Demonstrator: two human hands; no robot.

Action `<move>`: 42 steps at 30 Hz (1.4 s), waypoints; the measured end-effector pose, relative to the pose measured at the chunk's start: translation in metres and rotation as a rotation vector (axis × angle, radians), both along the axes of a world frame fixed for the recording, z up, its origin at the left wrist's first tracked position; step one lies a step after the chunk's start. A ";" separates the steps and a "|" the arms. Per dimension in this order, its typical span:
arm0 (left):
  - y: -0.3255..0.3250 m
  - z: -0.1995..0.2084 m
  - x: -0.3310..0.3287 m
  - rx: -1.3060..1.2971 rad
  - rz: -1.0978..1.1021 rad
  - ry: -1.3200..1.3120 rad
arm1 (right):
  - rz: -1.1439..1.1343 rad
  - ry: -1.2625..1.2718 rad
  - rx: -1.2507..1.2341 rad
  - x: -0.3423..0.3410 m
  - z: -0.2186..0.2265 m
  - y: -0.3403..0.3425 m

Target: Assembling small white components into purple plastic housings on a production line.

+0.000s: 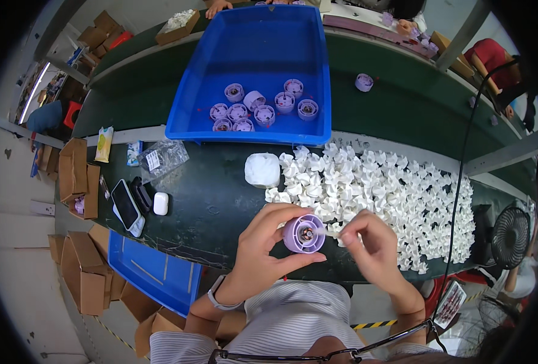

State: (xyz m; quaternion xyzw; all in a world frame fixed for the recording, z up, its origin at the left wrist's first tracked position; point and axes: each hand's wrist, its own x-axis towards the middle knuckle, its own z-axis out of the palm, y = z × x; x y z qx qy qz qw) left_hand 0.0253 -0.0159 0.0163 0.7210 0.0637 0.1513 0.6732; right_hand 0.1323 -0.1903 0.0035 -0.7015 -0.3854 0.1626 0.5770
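My left hand (260,242) wraps its fingers and thumb around a round lilac plastic housing (304,234). The housing's open face is turned up, with a small metal motor part showing at its centre. Just right of it, my right hand (372,249) is closed in a pinch on a thin whitish piece (329,232). That piece points at the middle of the housing; its exact kind is blurred. Beyond both hands, many small white fan blades (366,188) cover the right part of the green table (214,224). A white roll or block (262,170) lies at their left edge.
A blue tray (178,130) ahead holds several lilac housings (264,115); another housing (364,82) sits right of it. On the left lie a phone (127,206), a white case (161,203) and a plastic bag (165,159). A black fan (510,238) stands at right. Other people work nearby.
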 end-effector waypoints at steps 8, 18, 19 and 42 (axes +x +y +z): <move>0.007 -0.013 -0.010 -0.203 0.053 0.018 | -0.238 0.180 -0.214 0.036 -0.028 -0.006; 0.006 -0.028 -0.017 -0.320 0.084 0.033 | 0.065 -0.202 -0.310 0.023 -0.056 0.013; 0.006 -0.028 -0.018 -0.347 0.061 0.028 | 0.065 -0.232 -0.305 0.023 -0.058 0.015; -0.005 -0.034 -0.013 -0.298 0.120 -0.007 | 0.079 0.597 0.102 0.020 -0.032 0.013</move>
